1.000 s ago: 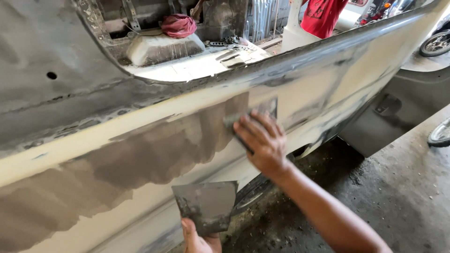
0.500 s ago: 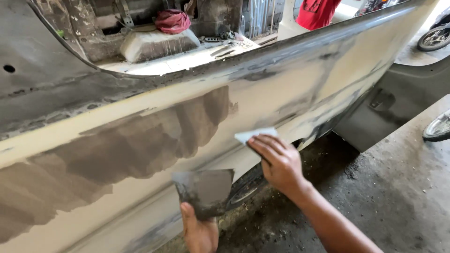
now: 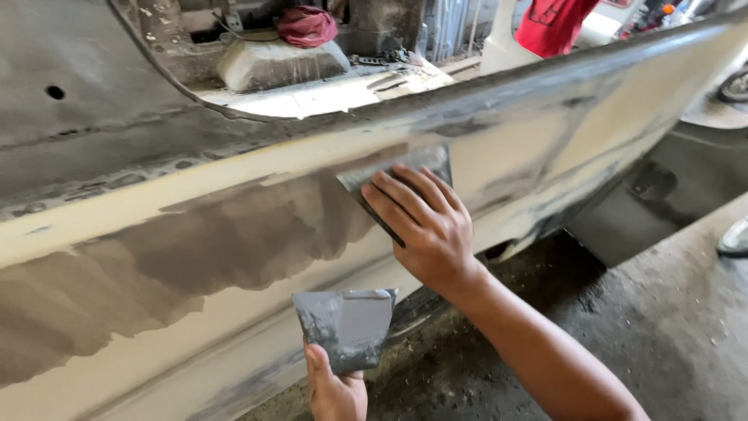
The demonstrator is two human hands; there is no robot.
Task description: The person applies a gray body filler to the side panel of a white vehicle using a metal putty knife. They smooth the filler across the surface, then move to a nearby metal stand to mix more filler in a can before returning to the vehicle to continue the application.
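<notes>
My right hand [image 3: 425, 226] presses a flat grey spreader blade [image 3: 401, 170] against the side of a cream car body panel [image 3: 608, 101], at the right edge of a broad patch of grey filler [image 3: 234, 242]. Fingers lie spread over the blade. Lower down, my left hand [image 3: 335, 390] grips a small square board [image 3: 347, 323] smeared with grey filler, held just in front of the panel's lower edge.
Above the panel is the stripped car interior with a pale block [image 3: 280, 62] and a red cloth [image 3: 308, 25]. A person in a red garment [image 3: 557, 23] stands beyond. A wheel [image 3: 732, 86] shows far right, a shoe [image 3: 732, 238] on the concrete floor [image 3: 670, 312].
My right hand has moved the spreader back up the panel, from below the filler patch to its upper right edge. The left hand with the board stays low.
</notes>
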